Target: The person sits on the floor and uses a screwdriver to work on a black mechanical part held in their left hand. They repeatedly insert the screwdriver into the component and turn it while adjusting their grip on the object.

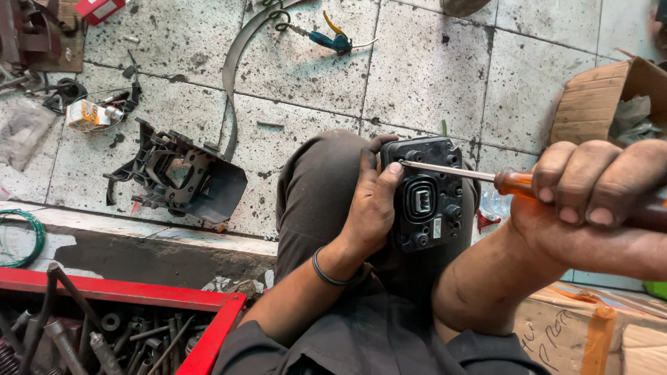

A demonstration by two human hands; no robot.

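The right hand is closed around an orange-handled screwdriver whose shaft runs leftward from that grip to the black housing, which the left hand clasps against the knee.

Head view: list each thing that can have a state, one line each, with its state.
Black housing: held against the knee, back side up, connector socket exposed.
Left hand: clasped around the housing's left edge.
Right hand: closed around the screwdriver handle.
Screwdriver: level, tip at the housing's upper left corner.
Cardboard box: open, stuffed.
Red tray: open, full of bolts.
Black plastic part: lying loose on the floor.
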